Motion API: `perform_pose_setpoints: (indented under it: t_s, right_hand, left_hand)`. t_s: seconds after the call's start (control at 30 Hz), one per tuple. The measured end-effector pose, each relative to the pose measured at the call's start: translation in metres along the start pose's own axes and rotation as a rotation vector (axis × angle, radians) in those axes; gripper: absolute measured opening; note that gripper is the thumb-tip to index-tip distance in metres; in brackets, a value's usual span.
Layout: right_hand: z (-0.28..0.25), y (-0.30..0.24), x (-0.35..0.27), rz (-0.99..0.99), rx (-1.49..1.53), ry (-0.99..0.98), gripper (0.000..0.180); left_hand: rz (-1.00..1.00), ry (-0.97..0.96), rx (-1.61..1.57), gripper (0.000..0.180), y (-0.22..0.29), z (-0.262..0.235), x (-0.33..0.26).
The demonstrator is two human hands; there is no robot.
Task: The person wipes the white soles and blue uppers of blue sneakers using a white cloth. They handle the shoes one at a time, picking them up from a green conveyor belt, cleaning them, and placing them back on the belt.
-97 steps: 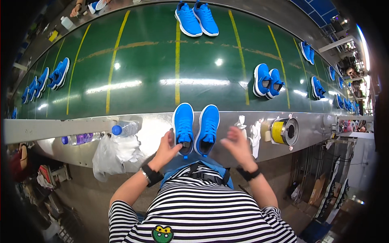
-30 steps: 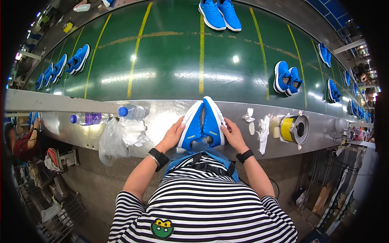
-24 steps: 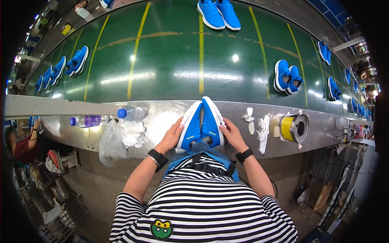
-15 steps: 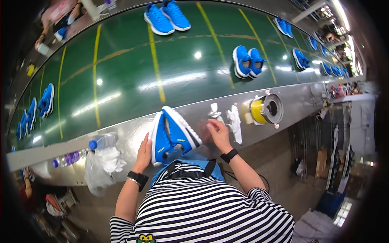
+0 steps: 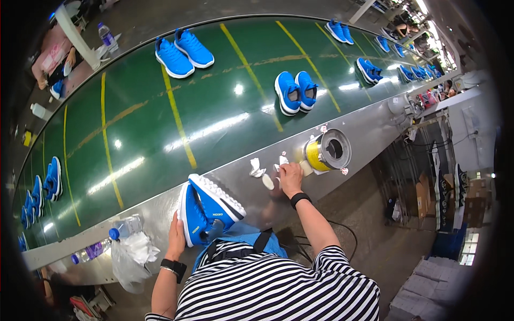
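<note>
A pair of blue sneakers with white soles stands at the near edge of the metal ledge: a left shoe (image 5: 195, 214) and a right shoe (image 5: 217, 203), toes touching at the far end. Against the outer side of the left shoe lies my left hand (image 5: 175, 235), its fingers stretched flat along the sole. My right hand (image 5: 290, 179) is down on the ledge, fingertips closed on a crumpled white cloth (image 5: 282, 160). Beside it are another white scrap (image 5: 257, 168) and a white oval piece (image 5: 267, 182).
An open metal can with a yellow band (image 5: 316, 155) stands right of my right hand. Beyond the ledge runs a green conveyor belt (image 5: 144, 139) carrying several blue shoe pairs. Bottles (image 5: 127, 227) and a plastic bag (image 5: 130, 267) lie at left. Another person sits across the belt.
My right hand has moved from beside the shoes to the white cloth near the can and closed on it. My left hand stays against the left shoe. The view has shifted to the right.
</note>
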State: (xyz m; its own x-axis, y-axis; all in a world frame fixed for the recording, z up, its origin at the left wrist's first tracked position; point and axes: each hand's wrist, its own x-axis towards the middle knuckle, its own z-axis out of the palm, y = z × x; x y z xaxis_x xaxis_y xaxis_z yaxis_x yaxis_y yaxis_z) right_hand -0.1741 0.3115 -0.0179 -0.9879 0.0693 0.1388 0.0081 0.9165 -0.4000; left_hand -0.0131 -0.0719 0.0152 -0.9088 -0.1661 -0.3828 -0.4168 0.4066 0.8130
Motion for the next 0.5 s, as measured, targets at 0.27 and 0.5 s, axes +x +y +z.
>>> perform_pose_setpoints:
  t_s: [0.27,0.5]
  right_hand:
    - [-0.082,-0.086,0.004,0.108,0.754,0.024,0.010]
    - [-0.068,-0.192,-0.034,-0.215,0.850,-0.481,0.012]
  left_hand:
    - [-0.102,0.020,-0.332,0.053,0.021,0.001,-0.014]
    - [-0.368,-0.196,-0.884,0.049,0.050,0.002,-0.030]
